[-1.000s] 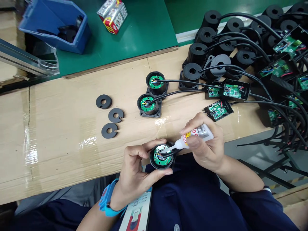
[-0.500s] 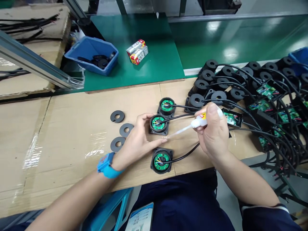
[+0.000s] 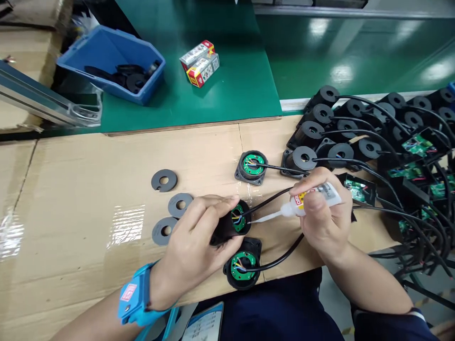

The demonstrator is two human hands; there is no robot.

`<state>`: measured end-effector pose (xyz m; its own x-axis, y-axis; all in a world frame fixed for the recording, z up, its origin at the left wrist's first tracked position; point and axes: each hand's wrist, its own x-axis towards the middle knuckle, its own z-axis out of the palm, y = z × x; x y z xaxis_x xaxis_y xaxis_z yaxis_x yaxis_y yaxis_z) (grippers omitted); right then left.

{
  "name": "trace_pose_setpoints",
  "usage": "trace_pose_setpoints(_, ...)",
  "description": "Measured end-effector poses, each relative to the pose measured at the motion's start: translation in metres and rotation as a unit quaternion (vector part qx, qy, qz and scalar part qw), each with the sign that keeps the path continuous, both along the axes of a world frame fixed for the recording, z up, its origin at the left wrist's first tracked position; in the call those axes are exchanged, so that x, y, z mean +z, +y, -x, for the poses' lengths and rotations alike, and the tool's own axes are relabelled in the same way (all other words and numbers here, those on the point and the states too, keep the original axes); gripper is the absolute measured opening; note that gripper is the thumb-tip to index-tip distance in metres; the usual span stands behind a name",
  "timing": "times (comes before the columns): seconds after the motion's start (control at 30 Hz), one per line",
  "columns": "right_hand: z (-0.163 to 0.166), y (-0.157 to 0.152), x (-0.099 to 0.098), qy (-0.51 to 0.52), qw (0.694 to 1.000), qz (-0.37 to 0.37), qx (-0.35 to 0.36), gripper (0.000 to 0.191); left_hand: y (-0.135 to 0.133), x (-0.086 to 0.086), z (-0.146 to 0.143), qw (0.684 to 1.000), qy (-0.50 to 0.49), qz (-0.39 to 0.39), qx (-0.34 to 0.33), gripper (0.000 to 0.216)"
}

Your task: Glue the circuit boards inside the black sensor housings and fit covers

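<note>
My left hand (image 3: 199, 237), with a blue strap on its wrist, grips a black round housing (image 3: 227, 226) and tilts it to the right. A green circuit board with thin coloured wires and a black cable shows inside its rim. In my right hand (image 3: 325, 218) is a white glue bottle (image 3: 298, 203), its long thin nozzle at the housing's rim. I cannot tell whether glue is coming out. A second open housing (image 3: 251, 166) stands behind, and a third housing (image 3: 243, 267) sits nearer me. Left of my left hand lie flat grey rings (image 3: 164, 180).
Finished-looking black housings (image 3: 305, 158) with cables crowd the right side, beside small green boards in black cases (image 3: 357, 189). A blue bin (image 3: 142, 97) of black parts and small printed boxes (image 3: 202, 68) stand on the green board (image 3: 220, 104) at the back.
My left hand has closed on the middle housing, lifting and tilting it toward the bottle. The nozzle has come to its rim. The whole view has shifted closer.
</note>
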<state>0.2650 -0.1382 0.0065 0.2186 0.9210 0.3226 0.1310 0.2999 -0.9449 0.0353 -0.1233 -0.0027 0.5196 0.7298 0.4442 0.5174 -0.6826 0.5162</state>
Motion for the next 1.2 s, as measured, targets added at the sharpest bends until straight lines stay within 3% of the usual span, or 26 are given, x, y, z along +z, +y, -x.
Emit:
trace_pose_setpoints(0.73, -0.0012, -0.0027, 0.0089, -0.078, 0.997, 0.006, 0.028, 0.023, -0.0013, 0.0047, 0.0007, 1.000, -0.005, 0.003, -0.011, 0.051)
trace_pose_setpoints(1.03, -0.0020, -0.0061, 0.0097, -0.151, 0.987, -0.060, 0.007, 0.024, 0.0008, 0.0090, -0.0003, 0.998, -0.013, 0.067, 0.003, 0.050)
trace_pose_setpoints(1.2, -0.0041, -0.0075, 0.0065, -0.130, 0.989, -0.070, 0.013, 0.026, 0.0026, 0.0054, 0.0027, 0.987, -0.019, 0.159, 0.012, 0.051)
